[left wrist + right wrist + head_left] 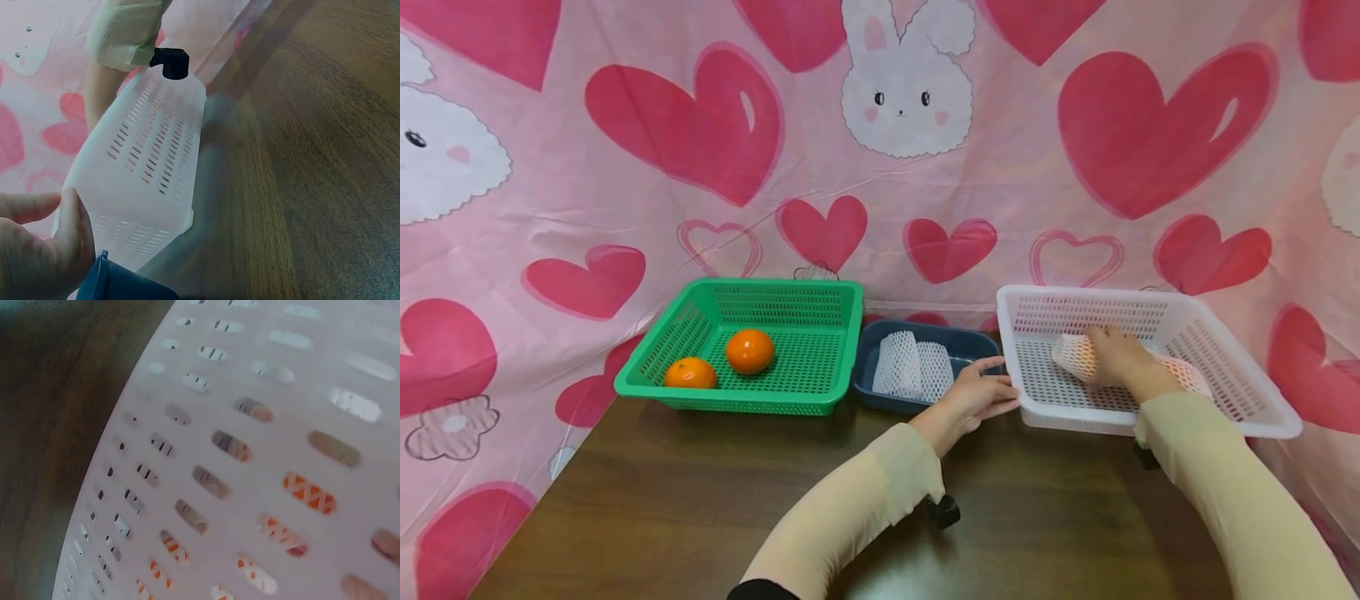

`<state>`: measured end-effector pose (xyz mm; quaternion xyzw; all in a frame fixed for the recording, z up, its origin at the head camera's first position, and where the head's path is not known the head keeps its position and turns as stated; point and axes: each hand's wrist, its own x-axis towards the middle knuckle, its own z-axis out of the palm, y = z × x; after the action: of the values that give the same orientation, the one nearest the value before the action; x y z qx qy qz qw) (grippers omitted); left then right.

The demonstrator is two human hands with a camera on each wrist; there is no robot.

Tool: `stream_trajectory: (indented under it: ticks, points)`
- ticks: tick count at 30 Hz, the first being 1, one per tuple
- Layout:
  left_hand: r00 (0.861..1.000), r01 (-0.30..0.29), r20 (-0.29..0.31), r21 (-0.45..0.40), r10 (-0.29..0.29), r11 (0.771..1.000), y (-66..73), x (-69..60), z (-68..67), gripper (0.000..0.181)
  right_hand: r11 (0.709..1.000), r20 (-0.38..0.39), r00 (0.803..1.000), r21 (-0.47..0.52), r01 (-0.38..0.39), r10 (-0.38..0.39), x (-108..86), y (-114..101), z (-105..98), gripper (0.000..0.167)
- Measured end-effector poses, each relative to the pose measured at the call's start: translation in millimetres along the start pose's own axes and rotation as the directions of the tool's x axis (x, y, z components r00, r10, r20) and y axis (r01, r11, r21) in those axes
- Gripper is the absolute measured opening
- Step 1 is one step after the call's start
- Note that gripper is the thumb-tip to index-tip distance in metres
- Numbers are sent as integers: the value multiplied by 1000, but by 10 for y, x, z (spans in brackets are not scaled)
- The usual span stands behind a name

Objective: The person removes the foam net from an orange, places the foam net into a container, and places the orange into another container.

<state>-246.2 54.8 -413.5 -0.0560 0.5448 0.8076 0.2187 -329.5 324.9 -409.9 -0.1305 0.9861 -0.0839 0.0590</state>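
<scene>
My right hand [1120, 360] reaches into the white plastic basket [1078, 419] and grips an orange wrapped in a white foam net sleeve [1071, 357]. Beside the right wrist, a second netted fruit [1183, 372] is partly hidden by the arm. My left hand [973, 392] pinches the white basket's near left rim, with thumb and finger meeting at the edge in the left wrist view. Through the slots in the right wrist view, orange peel under netting [309, 492] shows, along with bits of fingers [387, 544].
A green basket [737, 402] at left holds two bare oranges [750, 352]. Between the baskets, a dark blue tray [973, 342] contains white foam net sleeves [898, 367]. All stand on a brown wooden table [700, 500] before a pink heart-patterned cloth [820, 167].
</scene>
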Motion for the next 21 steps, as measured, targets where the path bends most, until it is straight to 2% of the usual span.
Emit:
stream_trajectory:
  ticks: [8, 13, 21]
  points:
    - [1000, 5, -2, -14, -5, 1000, 0, -2, -1, 59, 1000, 13, 1000, 0, 20, -20, -63, -40, -85, 97]
    - [1000, 5, -6, -21, -5, 1000, 3, -6, -10, 59, 998, -22, 998, -1, 59, -59, -86, -59, -78, 89]
    - [1000, -1, -6, -1, 1, 1000, -2, 0, 3, 58, 995, -72, 992, 5, 101, -101, -185, -134, -114, 91]
